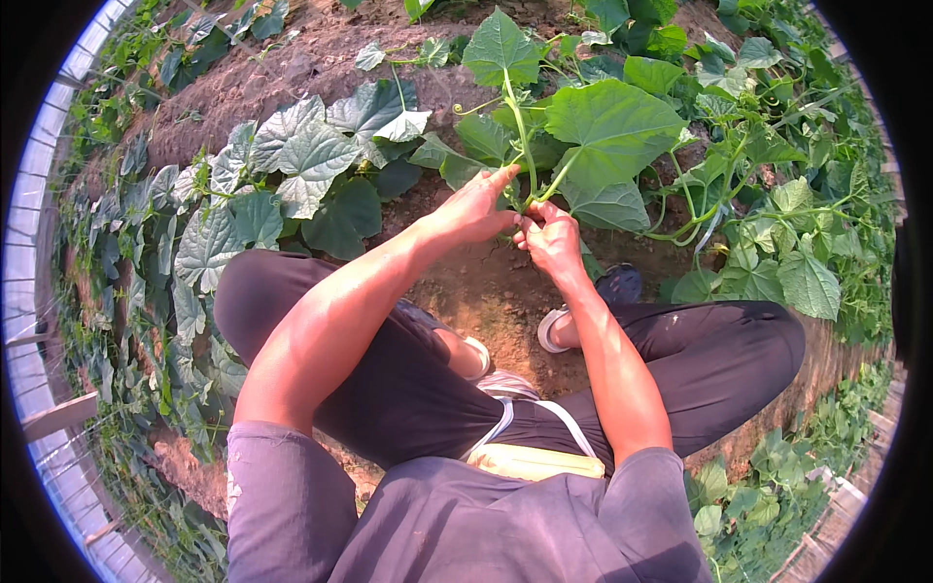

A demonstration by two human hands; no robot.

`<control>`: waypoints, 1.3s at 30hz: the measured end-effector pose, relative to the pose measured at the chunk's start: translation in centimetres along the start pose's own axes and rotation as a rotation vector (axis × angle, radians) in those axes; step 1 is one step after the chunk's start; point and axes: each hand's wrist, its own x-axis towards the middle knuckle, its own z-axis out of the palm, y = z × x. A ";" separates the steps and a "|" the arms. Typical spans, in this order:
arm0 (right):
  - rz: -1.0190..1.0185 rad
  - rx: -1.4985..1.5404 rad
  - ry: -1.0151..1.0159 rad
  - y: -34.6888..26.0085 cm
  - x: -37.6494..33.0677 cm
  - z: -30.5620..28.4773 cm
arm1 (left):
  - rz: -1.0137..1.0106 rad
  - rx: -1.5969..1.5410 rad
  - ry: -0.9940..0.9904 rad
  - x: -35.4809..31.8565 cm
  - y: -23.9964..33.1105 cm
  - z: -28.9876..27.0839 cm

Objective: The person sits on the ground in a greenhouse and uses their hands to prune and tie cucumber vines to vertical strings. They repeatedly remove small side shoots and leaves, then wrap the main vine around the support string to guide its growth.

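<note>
A green vine stem (pixel 522 126) with broad lobed leaves, like a cucumber or melon plant, rises in front of me. My left hand (pixel 476 209) comes at it from the left, index finger lying along the stem and thumb near the right hand's fingertips. Low on the same stem, where a leaf stalk branches off, my right hand (pixel 552 243) closes in a pinch. Both hands meet there, and their fingers hide the exact grip point. A large bright leaf (pixel 614 126) spreads above my right hand; a smaller leaf (pixel 501 51) tops the shoot.
Leafy vines (pixel 316 160) crowd the ground on the left, and tangled vines (pixel 753 209) trail on the right. Brown soil (pixel 486 291) lies between my bent legs. A pale yellow bundle (pixel 536 462) with white straps rests at my waist. A wooden board (pixel 60 418) juts in at left.
</note>
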 end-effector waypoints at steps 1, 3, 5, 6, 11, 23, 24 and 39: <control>0.015 -0.003 -0.001 -0.4 -0.1 0.1 | 0.007 -0.043 -0.005 0.3 -0.5 0.3; 0.044 -0.008 -0.007 -1.0 -0.4 0.7 | 0.067 -0.005 0.024 0.7 -1.6 0.5; 0.084 0.009 0.022 -0.8 -0.3 0.7 | 0.062 -0.007 0.017 1.2 -0.6 0.6; 0.104 0.018 0.035 -0.7 -0.3 0.6 | 0.058 -0.007 0.014 1.4 -0.2 0.6; 0.041 -0.024 0.028 0.6 -0.1 0.6 | 0.074 0.014 -0.009 1.3 0.4 0.5; -0.014 -0.064 0.038 -0.4 -0.2 0.2 | -0.092 0.215 0.150 -1.6 2.1 2.1; -0.016 -0.056 0.033 -0.5 -0.4 0.3 | -0.099 0.186 0.115 -1.7 1.8 2.3; -0.252 -0.298 0.024 -0.1 -0.8 0.0 | 0.003 0.399 -0.048 -0.9 3.9 0.7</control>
